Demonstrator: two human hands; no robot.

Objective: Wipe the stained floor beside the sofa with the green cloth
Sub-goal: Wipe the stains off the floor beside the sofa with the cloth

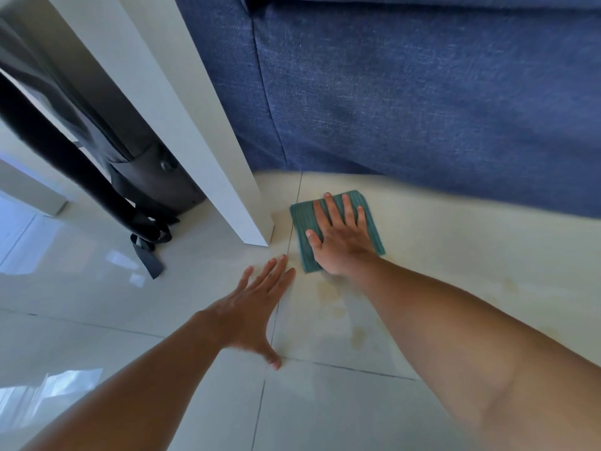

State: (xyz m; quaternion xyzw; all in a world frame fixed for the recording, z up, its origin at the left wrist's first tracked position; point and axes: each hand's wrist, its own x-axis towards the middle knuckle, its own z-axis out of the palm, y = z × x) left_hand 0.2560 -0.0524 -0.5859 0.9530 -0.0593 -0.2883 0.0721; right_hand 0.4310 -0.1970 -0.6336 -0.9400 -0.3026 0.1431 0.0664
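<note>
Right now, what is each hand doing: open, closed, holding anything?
Left hand: open, flat on the floor, holding nothing.
Right hand: open, fingers spread, pressing the green cloth flat on the floor.

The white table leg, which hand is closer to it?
Left, narrowly. The left hand lies flat on the floor just below the white table leg; the right hand presses the green cloth just right of it.

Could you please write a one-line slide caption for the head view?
Right hand presses green cloth flat beside blue sofa; left hand braces on tile near yellowish stains.
</note>
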